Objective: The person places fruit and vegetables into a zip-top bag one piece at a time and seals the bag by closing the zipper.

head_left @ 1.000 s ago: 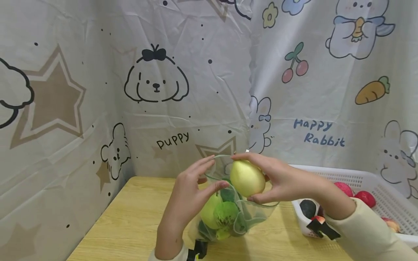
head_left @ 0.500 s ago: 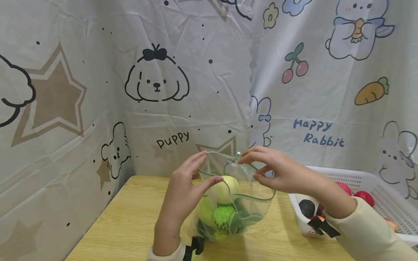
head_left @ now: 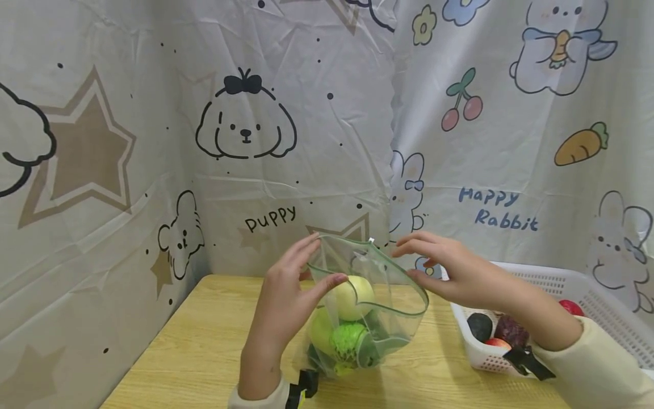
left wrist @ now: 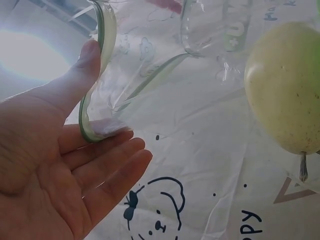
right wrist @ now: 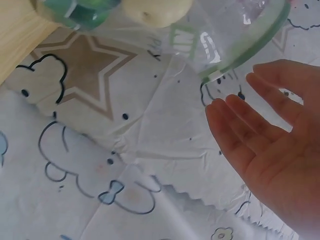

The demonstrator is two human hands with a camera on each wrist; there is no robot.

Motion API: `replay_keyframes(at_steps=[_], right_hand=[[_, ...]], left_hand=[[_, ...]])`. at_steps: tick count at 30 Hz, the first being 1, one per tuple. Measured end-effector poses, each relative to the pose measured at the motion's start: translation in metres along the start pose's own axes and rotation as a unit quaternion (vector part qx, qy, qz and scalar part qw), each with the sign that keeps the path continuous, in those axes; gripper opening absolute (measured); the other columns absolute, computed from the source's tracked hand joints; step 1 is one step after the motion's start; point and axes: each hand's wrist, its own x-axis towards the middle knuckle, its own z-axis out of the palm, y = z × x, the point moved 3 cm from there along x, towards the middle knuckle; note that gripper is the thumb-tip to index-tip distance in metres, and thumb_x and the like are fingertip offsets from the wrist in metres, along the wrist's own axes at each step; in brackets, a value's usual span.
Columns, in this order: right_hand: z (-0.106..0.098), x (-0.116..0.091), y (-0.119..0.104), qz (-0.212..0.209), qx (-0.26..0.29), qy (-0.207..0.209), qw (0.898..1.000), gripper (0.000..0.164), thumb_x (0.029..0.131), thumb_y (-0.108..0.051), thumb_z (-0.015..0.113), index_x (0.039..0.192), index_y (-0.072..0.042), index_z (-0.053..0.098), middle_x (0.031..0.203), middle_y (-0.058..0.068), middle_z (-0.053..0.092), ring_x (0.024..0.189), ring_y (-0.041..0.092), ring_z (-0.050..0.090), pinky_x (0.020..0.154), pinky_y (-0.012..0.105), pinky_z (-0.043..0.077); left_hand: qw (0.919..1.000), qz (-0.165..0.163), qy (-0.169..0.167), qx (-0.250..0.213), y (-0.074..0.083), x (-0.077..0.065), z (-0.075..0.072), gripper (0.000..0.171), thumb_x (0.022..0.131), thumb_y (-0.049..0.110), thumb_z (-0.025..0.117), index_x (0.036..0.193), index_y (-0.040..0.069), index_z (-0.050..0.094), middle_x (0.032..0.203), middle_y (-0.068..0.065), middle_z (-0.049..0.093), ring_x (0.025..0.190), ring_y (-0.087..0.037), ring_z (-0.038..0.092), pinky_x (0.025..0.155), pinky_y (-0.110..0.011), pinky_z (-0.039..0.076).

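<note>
A clear zip bag (head_left: 389, 321) with a green-edged mouth and a white slider stands open-mouthed on the table. My left hand (head_left: 289, 301) steadies its left side, the thumb at the near rim and the fairly straight fingers (left wrist: 112, 165) against the far rim. Inside, a pale yellow-green pear (head_left: 356, 298) lies on top of another yellow-green fruit (head_left: 321, 329) and a bumpy bright green one (head_left: 348, 342); darker green items underneath are partly hidden. Beside the bag's right rim, my right hand (head_left: 455, 267) hovers with loosely spread fingers and holds nothing.
On the right, a white perforated basket (head_left: 608, 318) holds a black-green fruit (head_left: 480, 327), a dark purple one (head_left: 511, 330) and red ones, partly behind my right forearm. The wooden table (head_left: 189, 346) meets a printed curtain (head_left: 306, 142) at the back and left.
The pear went from my right hand down into the bag and was let go. My right hand then drew back to the right, off the rim. My left hand shifted slightly left.
</note>
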Motion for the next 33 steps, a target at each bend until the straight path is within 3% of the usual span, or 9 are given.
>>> replay_keyframes(at_steps=[7,19,29,31,33], right_hand=[[0.000,-0.018,0.032,0.071,0.056,0.000,0.996,0.045,0.087,0.003,0.057,0.127,-0.017,0.052,0.132,0.010,0.052,0.106,0.022,0.058,0.074,0.034,0.061],[0.016,-0.055,0.106,0.143,0.031,-0.014,0.989,0.032,0.089,-0.005,0.057,0.121,-0.009,0.054,0.121,0.019,0.060,0.097,0.032,0.063,0.078,0.053,0.058],[0.029,-0.077,0.170,0.247,0.014,-0.062,0.967,0.029,0.087,-0.005,0.057,0.114,0.005,0.055,0.114,0.033,0.058,0.095,0.043,0.060,0.077,0.059,0.056],[0.032,-0.082,0.184,0.268,0.022,-0.089,0.959,0.028,0.086,-0.005,0.057,0.111,0.008,0.056,0.110,0.036,0.058,0.090,0.042,0.061,0.071,0.055,0.059],[0.035,-0.089,0.199,0.300,0.031,-0.138,0.943,0.030,0.086,-0.008,0.056,0.110,0.009,0.055,0.107,0.038,0.057,0.087,0.039,0.061,0.065,0.050,0.061]], left_hand=[[0.9999,-0.009,-0.006,0.008,-0.001,0.001,-0.002,0.071,0.075,0.052,0.067,0.132,0.011,0.052,0.142,0.001,0.049,0.120,-0.014,0.050,0.082,-0.029,0.059],[0.9996,-0.018,-0.005,0.019,-0.006,0.000,-0.005,0.072,0.076,0.054,0.065,0.133,0.011,0.052,0.143,0.002,0.048,0.121,-0.013,0.049,0.081,-0.030,0.059],[0.9995,-0.023,-0.006,0.022,-0.008,0.000,-0.007,0.072,0.077,0.055,0.064,0.133,0.013,0.051,0.143,0.004,0.047,0.124,-0.013,0.047,0.082,-0.030,0.059],[0.9995,-0.024,-0.006,0.020,-0.008,0.000,-0.007,0.072,0.076,0.055,0.064,0.133,0.013,0.051,0.143,0.004,0.047,0.124,-0.013,0.047,0.082,-0.030,0.059],[0.9996,-0.023,-0.004,0.018,-0.007,0.000,-0.006,0.071,0.076,0.055,0.064,0.133,0.014,0.052,0.143,0.004,0.047,0.124,-0.013,0.046,0.083,-0.030,0.059]])
